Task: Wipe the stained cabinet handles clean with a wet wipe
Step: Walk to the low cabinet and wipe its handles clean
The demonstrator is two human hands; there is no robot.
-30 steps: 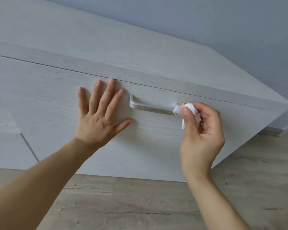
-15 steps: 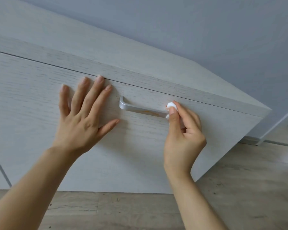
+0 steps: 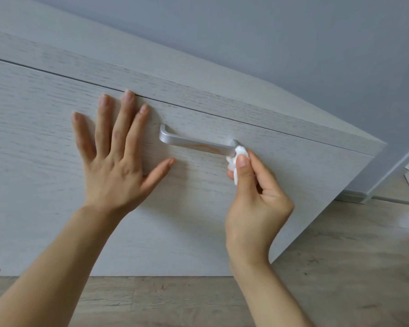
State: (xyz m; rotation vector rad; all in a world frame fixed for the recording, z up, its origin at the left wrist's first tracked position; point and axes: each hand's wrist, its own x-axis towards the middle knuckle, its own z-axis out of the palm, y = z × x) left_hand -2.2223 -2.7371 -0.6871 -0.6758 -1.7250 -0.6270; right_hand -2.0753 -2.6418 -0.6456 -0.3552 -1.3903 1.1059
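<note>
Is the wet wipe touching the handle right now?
Touching. The head view shows the wet wipe, pinched in the right hand, pressed against the right end of the handle, with no gap visible.

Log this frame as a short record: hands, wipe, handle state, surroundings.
left hand: flat on the cabinet front, fingers spread, left of the handle
right hand: pinches the wipe
wipe: white, bunched, pressed at the handle's right end
handle: silver bar, orange stain on its middle, not yet wiped off
floor: wood-look, below the cabinet
wall: plain grey-blue, behind the cabinet
</note>
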